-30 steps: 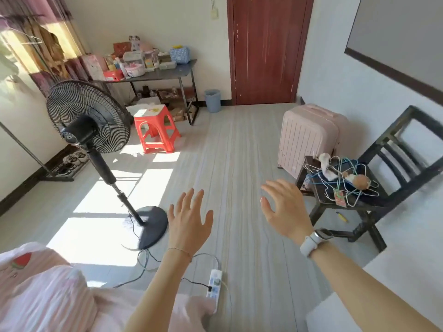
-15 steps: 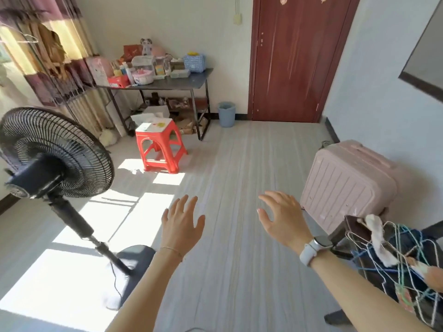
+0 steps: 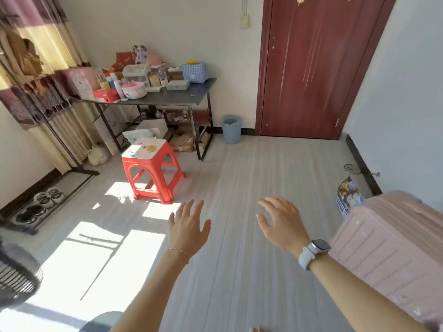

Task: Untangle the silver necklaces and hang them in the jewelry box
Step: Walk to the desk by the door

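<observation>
My left hand [image 3: 188, 227] and my right hand [image 3: 281, 222] are stretched out in front of me over the floor, fingers spread, holding nothing. A white watch sits on my right wrist and a thin bracelet on my left. No silver necklace shows in this view. Far across the room a dark table [image 3: 172, 97] carries several boxes and containers, among them a clear drawer box [image 3: 136, 73]; I cannot tell which one is the jewelry box.
A red plastic stool [image 3: 149, 168] stands between me and the table. A pink suitcase [image 3: 393, 248] is close on my right, a fan's head [image 3: 14, 276] at the left edge. A blue bin [image 3: 231, 128] stands beside the dark red door [image 3: 314, 65].
The view has moved forward and tilted up toward the table. The fan has slid to the left edge, the chair with hangers has left the view, and the suitcase is now close on my right.
</observation>
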{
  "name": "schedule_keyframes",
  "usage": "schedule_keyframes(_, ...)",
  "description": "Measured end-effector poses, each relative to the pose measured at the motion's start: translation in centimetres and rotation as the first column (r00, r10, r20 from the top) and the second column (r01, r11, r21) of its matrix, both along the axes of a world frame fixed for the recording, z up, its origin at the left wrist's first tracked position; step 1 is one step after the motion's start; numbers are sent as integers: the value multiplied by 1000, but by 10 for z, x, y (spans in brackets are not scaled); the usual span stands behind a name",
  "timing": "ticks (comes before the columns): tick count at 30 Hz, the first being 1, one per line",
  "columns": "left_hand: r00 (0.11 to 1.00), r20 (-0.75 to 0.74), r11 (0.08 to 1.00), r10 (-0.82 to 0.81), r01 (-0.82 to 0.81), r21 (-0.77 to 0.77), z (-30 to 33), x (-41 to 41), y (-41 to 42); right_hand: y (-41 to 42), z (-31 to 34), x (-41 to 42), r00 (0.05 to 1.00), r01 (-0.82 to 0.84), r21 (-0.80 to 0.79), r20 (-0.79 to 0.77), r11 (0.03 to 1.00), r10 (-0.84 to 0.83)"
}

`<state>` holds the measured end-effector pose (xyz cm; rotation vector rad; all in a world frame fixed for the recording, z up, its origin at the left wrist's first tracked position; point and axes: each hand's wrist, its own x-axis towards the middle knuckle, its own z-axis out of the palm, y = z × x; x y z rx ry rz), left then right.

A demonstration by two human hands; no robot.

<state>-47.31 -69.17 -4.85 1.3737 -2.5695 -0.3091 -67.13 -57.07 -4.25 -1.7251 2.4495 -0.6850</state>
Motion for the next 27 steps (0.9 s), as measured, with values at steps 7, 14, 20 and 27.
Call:
schedule_keyframes(7, 998, -39, 993, 57, -61, -105, 28, -81, -167, -194, 24, -78, 995, -102, -21, -24, 995, 101)
schedule_keyframes(14, 980, -72, 980, 185, -190, -58, -5, -88, -318, -368, -11, -101, 977, -213, 44, -5, 976, 214)
schedule_keyframes(20, 973, -37, 973, 228, -229, -30, -5, -106, -490, -550, -4, -125, 966, -254, 79, -30, 964, 256)
schedule_keyframes(27, 976, -19, 975, 219, -220, -30, 5, -153, -677, -716, 12, -165, 969, -243, 38, -27, 969, 244)
